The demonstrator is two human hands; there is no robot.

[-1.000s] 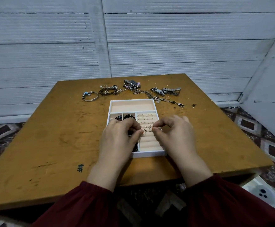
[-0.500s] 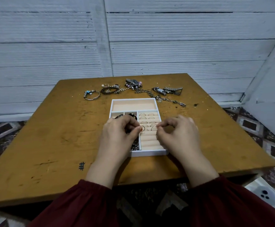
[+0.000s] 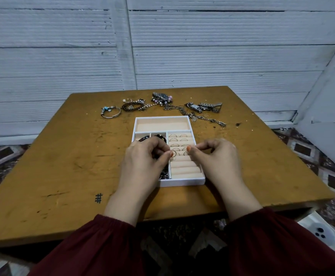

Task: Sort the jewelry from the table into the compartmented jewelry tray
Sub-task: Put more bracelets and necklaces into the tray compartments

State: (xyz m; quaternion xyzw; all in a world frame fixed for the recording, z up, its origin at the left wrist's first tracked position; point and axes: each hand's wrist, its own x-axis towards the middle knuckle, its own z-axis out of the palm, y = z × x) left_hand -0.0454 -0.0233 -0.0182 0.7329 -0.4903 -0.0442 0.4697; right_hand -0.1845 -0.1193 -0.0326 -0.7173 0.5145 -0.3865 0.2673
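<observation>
The white jewelry tray [image 3: 182,183] sits mid-table with peach lining. Its right section of ring rolls [image 3: 184,168] holds several thin rings in the far rows. My left hand [image 3: 142,164] pinches a thin ring [image 3: 174,153] between thumb and forefinger at the left end of a roll. My right hand [image 3: 216,158] hovers over the same row, thumb and forefinger pinched at a second ring [image 3: 185,153] that is mostly hidden under the thumb. Dark beaded bracelets [image 3: 160,137] lie in the small left compartments, partly covered by my left hand.
Beyond the tray on the wooden table [image 3: 63,156] lie a blue-beaded bangle [image 3: 110,112], a braided bracelet [image 3: 131,106], a beaded watch [image 3: 162,97], metal watches [image 3: 204,107] and a chain [image 3: 208,119]. The tray's wide far compartment [image 3: 162,124] holds nothing. White walls stand behind and to the right.
My hands have drawn slightly apart over the ring rolls. The ring in my left fingers now shows clearly; it was hidden between the hands a second ago.
</observation>
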